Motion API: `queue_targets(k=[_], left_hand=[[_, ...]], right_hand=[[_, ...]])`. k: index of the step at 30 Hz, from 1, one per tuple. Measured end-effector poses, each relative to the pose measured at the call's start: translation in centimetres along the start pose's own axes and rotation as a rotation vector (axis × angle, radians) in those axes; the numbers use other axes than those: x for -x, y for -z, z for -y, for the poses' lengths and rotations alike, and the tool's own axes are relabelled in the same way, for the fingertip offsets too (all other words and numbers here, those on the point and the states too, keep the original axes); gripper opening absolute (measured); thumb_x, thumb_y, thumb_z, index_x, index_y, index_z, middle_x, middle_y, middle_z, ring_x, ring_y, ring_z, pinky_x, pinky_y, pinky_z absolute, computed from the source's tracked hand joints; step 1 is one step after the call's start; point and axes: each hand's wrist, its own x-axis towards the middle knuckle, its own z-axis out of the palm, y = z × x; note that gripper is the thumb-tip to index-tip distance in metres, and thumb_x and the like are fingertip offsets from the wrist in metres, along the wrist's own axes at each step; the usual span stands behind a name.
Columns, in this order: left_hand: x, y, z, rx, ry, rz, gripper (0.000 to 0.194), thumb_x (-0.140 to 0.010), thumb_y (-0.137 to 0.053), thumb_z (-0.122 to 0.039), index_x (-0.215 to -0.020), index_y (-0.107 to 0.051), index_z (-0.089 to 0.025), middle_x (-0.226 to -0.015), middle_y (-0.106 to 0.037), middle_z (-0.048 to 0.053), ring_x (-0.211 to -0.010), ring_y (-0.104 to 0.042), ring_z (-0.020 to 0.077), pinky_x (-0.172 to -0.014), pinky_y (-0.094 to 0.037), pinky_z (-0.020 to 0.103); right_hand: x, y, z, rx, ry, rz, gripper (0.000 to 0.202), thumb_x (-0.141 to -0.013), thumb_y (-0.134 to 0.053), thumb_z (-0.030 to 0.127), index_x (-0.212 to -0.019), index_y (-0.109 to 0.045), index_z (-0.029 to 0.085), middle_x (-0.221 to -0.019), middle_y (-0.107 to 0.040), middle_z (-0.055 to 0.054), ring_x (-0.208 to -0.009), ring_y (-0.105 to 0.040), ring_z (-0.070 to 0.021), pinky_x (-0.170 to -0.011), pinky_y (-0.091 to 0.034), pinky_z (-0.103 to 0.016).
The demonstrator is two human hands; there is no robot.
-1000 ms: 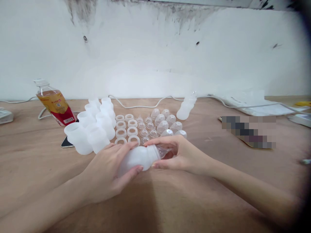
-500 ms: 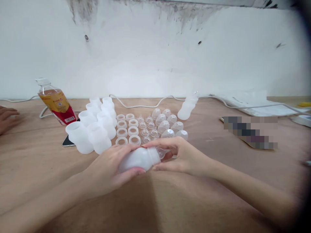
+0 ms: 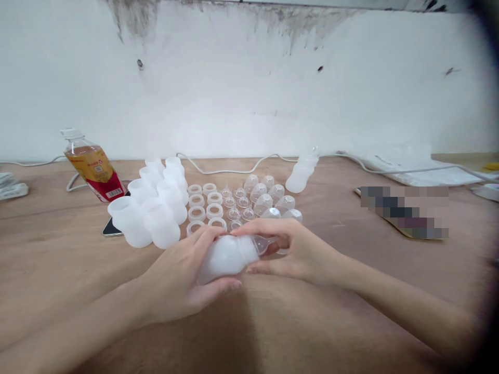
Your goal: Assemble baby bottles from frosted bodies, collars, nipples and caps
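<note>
A frosted white bottle (image 3: 226, 257) with a clear nipple (image 3: 264, 243) and a ring at its neck lies sideways between my hands. My left hand (image 3: 195, 275) is wrapped round its base end. The fingers of my right hand (image 3: 283, 246) grip the neck ring, and the nipple points into that palm. Just beyond are two columns of white rings (image 3: 214, 210), clear nipples (image 3: 233, 213) and clear domed caps (image 3: 263, 204). Several open frosted bottles (image 3: 161, 223) stand in rows to the left of them.
A drink bottle (image 3: 95, 169) stands at the left near a dark phone (image 3: 111, 227). One assembled bottle (image 3: 302, 174) stands behind the caps. A white cable (image 3: 249, 170) runs along the wall. Right are a flat pixelated item (image 3: 401, 213) and white plastic bags (image 3: 409, 169).
The other person's hand at the far left is gone from view, and a white bundle shows there. The bottle has shifted slightly right in my hands, and my left thumb has moved.
</note>
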Motion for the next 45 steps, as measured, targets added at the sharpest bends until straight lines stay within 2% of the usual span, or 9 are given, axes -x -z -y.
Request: queue_targets(k=[2,4,8,15,24,36,41,43,45], left_hand=[[-0.3,0.3,0.2,0.1,0.045,0.11,0.04,-0.078,-0.05,-0.029,-0.115,-0.035,-0.022,-0.097,-0.057,0.001,-0.079,-0.057,0.0159,-0.064,-0.045,0.027],[-0.4,0.2,0.6,0.123,0.068,0.131,0.04,-0.078,-0.049,-0.025,-0.116,-0.036,-0.023,-0.098,-0.058,0.001,-0.082,-0.057,0.0164,-0.066,-0.045,0.027],[-0.3,-0.7,1.3,0.13,0.051,0.073,0.045,-0.077,-0.052,-0.03,-0.119,-0.036,-0.024,-0.107,-0.058,0.003,-0.088,-0.057,0.0192,-0.07,-0.046,0.029],[0.3,-1.5,1.2,-0.041,0.01,-0.055,0.046,-0.077,-0.051,-0.034,-0.12,-0.037,-0.025,-0.103,-0.061,0.004,-0.085,-0.059,0.0212,-0.07,-0.048,0.032],[0.4,-2.2,1.6,-0.172,-0.097,-0.217,0.049,-0.08,-0.05,-0.033,-0.124,-0.032,-0.023,-0.102,-0.06,0.006,-0.088,-0.059,0.021,-0.071,-0.048,0.033],[0.4,-2.4,1.7,-0.28,-0.113,-0.255,0.047,-0.078,-0.052,-0.03,-0.121,-0.035,-0.019,-0.101,-0.061,0.008,-0.085,-0.058,0.0207,-0.071,-0.047,0.032],[0.4,-2.1,1.4,-0.054,0.026,-0.272,0.044,-0.076,-0.053,-0.035,-0.115,-0.038,-0.023,-0.108,-0.058,0.005,-0.092,-0.057,0.0209,-0.075,-0.047,0.031],[0.3,-2.1,1.3,0.061,0.087,-0.264,0.041,-0.077,-0.052,-0.035,-0.114,-0.037,-0.023,-0.109,-0.057,0.005,-0.093,-0.057,0.0203,-0.075,-0.047,0.03],[0.2,-2.1,1.1,0.144,0.133,-0.267,0.038,-0.079,-0.049,-0.033,-0.112,-0.036,-0.022,-0.108,-0.057,0.005,-0.09,-0.057,0.02,-0.073,-0.046,0.03]], right_hand=[[-0.1,0.1,-0.1,0.051,0.063,-0.019,0.04,-0.067,-0.065,0.029,-0.107,-0.057,0.024,-0.111,-0.055,-0.003,-0.096,-0.055,-0.0173,-0.069,-0.051,-0.025],[-0.2,0.0,-0.3,0.137,0.086,-0.054,0.04,-0.066,-0.065,0.028,-0.106,-0.057,0.025,-0.108,-0.056,-0.004,-0.094,-0.055,-0.0171,-0.067,-0.051,-0.024],[-0.3,-0.3,-0.7,0.27,0.085,-0.122,0.04,-0.063,-0.068,0.03,-0.102,-0.06,0.021,-0.096,-0.061,-0.004,-0.083,-0.057,-0.0167,-0.065,-0.05,-0.025],[-0.2,-0.8,-1.1,0.107,-0.071,-0.121,0.038,-0.062,-0.068,0.036,-0.094,-0.061,0.018,-0.085,-0.064,-0.002,-0.072,-0.06,-0.0154,-0.06,-0.051,-0.025],[-0.1,-0.8,-0.4,0.075,-0.12,-0.13,0.035,-0.061,-0.068,0.038,-0.09,-0.063,0.019,-0.087,-0.065,-0.002,-0.075,-0.061,-0.018,-0.063,-0.051,-0.027],[-0.1,-1.1,-0.4,0.067,-0.13,-0.153,0.038,-0.061,-0.068,0.034,-0.095,-0.061,0.019,-0.089,-0.064,-0.002,-0.082,-0.06,-0.0173,-0.071,-0.049,-0.028],[-0.1,1.2,1.2,0.22,-0.028,-0.253,0.045,-0.068,-0.061,0.041,-0.107,-0.056,0.02,-0.099,-0.06,-0.006,-0.087,-0.057,-0.0189,-0.065,-0.049,-0.027],[0.2,2.7,1.8,0.322,-0.027,-0.377,0.033,-0.078,-0.048,0.042,-0.097,-0.06,0.019,-0.087,-0.062,-0.005,-0.075,-0.058,-0.0166,-0.057,-0.046,-0.025],[0.6,4.0,2.0,0.557,-0.073,-0.424,0.029,-0.078,-0.046,0.043,-0.083,-0.062,0.019,-0.073,-0.062,-0.004,-0.063,-0.057,-0.0148,-0.051,-0.042,-0.025]])
